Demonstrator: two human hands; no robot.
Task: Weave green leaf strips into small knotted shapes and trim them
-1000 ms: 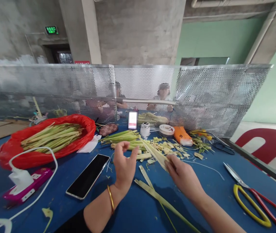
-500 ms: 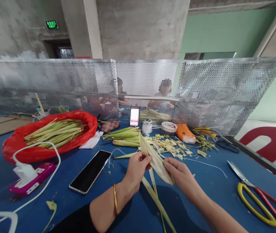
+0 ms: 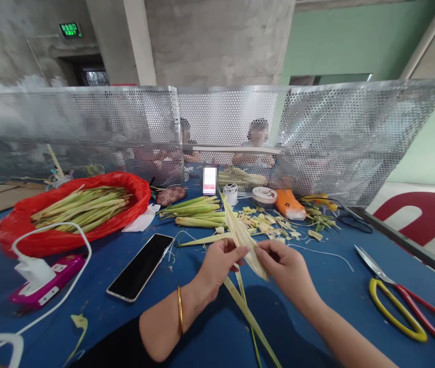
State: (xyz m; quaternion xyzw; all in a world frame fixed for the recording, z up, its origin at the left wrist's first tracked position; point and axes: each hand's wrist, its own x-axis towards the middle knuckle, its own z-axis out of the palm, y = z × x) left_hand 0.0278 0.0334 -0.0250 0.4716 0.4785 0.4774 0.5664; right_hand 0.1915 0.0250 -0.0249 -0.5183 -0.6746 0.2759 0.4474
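Between my hands is a pale green-yellow corn husk (image 3: 236,227), its tip pointing away from me toward the back of the table. My left hand (image 3: 223,260) pinches its left edge between thumb and fingers. On the other edge, lower down, my right hand (image 3: 284,263) also has thumb and fingers closed on the husk. Below my hands, long narrow leaf strips (image 3: 251,319) cross on the blue table. Beyond the held husk lie a bundle of green husks (image 3: 194,212) and many trimmed scraps (image 3: 269,225).
At left are a red plastic bag (image 3: 83,245) of strips, a purple power strip (image 3: 49,286) with a white plug and a phone (image 3: 141,268). Scissors (image 3: 397,306) lie at right. String (image 3: 231,194), tape (image 3: 264,197) and tissues (image 3: 290,204) stand before a perforated screen (image 3: 328,133); people sit behind it.
My hands have drawn closer together on the husk, the left shifting slightly right. The whole view has shifted a little. Both hands keep hold of the husk.
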